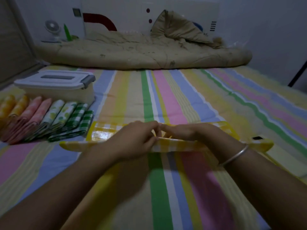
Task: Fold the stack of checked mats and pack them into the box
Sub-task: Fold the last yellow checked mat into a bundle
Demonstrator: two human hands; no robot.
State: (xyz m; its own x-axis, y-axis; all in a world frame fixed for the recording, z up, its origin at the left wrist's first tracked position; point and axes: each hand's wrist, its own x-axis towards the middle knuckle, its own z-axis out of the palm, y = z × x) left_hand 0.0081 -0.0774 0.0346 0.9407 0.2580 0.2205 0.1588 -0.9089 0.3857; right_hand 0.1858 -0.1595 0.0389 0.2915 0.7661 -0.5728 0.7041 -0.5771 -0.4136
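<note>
On the striped bedsheet (pixel 182 97), a yellow checked glossy mat (pixel 103 135) is pinched at its folded near edge by left hand (pixel 137 139) and right hand (pixel 183 131). Folding step in hand; next, crease likely to be pressed flat, then halved again.

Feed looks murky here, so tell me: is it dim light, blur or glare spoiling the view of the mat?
Head view: dim, muted light overall; left hand and right hand slightly motion-blurred on the mat; glare patch on its glossy left part; wide-angle bending towards the edges; folded mats and box legible.
</note>
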